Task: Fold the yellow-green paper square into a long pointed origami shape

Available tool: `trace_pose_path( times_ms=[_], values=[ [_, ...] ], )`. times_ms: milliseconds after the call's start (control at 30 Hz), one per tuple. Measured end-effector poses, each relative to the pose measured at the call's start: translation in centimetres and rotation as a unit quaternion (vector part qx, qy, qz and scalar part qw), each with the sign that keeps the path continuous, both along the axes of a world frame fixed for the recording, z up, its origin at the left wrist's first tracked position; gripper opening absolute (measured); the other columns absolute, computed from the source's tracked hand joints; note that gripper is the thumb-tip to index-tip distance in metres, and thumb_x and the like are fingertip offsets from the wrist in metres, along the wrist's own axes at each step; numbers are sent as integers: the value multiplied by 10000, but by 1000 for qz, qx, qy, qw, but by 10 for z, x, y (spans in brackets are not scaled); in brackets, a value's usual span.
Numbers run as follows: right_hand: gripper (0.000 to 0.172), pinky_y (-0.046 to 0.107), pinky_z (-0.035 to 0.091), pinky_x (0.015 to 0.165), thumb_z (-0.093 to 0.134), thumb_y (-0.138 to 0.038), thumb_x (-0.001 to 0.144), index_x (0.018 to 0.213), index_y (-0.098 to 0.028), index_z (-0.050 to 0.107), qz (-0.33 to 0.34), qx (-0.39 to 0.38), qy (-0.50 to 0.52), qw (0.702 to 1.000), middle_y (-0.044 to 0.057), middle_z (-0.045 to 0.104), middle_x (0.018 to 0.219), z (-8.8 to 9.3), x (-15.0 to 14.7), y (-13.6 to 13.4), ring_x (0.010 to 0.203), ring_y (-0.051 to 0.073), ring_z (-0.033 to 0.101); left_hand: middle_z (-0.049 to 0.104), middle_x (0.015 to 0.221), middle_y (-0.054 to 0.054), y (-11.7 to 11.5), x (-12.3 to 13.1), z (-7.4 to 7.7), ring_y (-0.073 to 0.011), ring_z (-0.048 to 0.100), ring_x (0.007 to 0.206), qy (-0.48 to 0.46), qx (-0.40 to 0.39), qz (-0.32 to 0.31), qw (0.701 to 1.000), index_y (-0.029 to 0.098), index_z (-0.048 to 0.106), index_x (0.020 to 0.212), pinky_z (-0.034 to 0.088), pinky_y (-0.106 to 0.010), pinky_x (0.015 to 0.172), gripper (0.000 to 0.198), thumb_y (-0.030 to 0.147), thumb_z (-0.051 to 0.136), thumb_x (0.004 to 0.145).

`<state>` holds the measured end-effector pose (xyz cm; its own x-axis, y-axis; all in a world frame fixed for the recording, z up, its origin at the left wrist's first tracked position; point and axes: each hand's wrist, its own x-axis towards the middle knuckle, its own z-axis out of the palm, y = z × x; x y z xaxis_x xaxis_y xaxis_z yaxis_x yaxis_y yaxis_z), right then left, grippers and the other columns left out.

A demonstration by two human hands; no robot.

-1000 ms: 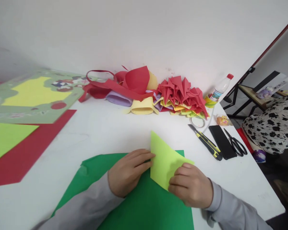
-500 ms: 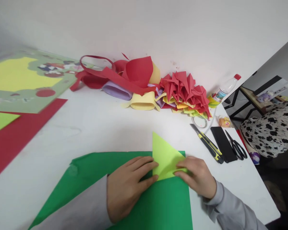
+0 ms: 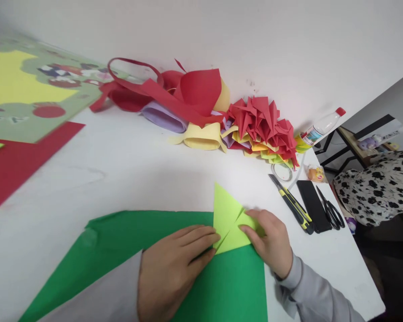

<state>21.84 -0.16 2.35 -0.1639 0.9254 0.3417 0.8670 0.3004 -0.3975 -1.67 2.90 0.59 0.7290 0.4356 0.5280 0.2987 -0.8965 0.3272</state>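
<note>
A small lime-green paper [image 3: 229, 218], folded to a point, lies on a large dark green sheet [image 3: 161, 264] on the white table [image 3: 130, 174]. My left hand [image 3: 174, 270] lies flat with its fingers stretched out, the fingertips pressing the paper's left edge. My right hand [image 3: 270, 241] presses a folded flap down onto the paper from the right, fingers together and flat on it.
A pile of folded red and yellow paper shapes [image 3: 262, 129] and curled sheets [image 3: 184, 103] lies along the wall. A utility knife [image 3: 290, 203], black case [image 3: 312, 199], scissors [image 3: 329, 209], tape roll [image 3: 282, 171] and bottle [image 3: 322, 127] are at the right. Red sheet [image 3: 16, 156] at left.
The right hand has folded the paper's lower right corner up and over toward the middle and now presses it flat. The view has shifted slightly right.
</note>
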Motion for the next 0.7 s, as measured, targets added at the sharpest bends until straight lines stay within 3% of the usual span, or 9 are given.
trace_pose_path(
  times_ms=[100, 200, 367, 700],
  values=[
    [249, 268, 473, 603, 551, -349, 921, 1063, -184, 672, -8, 8, -26, 1000, 39, 575, 721, -1, 0, -1, 668, 167, 568, 687, 1065, -101, -3, 1, -3, -220, 576, 1089, 5, -5, 7, 1000, 156, 633, 1069, 456, -415, 989, 355, 75, 367, 848],
    [255, 255, 444, 563, 557, -335, 918, 1056, -170, 693, -5, 12, -24, 1000, 32, 532, 691, -2, 1, -1, 629, 154, 529, 668, 1113, -59, -8, 3, -6, -223, 575, 1084, 27, -23, 27, 999, 234, 614, 1136, 453, -440, 973, 385, 95, 366, 877],
    [250, 252, 427, 557, 562, -311, 915, 1065, -164, 698, -4, 9, -24, 1000, 31, 512, 692, -2, 0, -2, 624, 148, 505, 666, 1083, -34, -16, 9, -9, -214, 575, 1058, 13, -1, 65, 998, 243, 633, 1077, 439, -422, 972, 256, 231, 416, 942],
    [286, 253, 412, 552, 517, -339, 938, 1099, -178, 691, -15, 4, -49, 999, 21, 489, 685, -3, 0, -1, 619, 146, 494, 682, 1048, -19, -16, 12, -10, -187, 579, 1042, 0, 8, 77, 997, 210, 650, 1048, 358, -380, 1008, 312, 289, 355, 982]
  ],
)
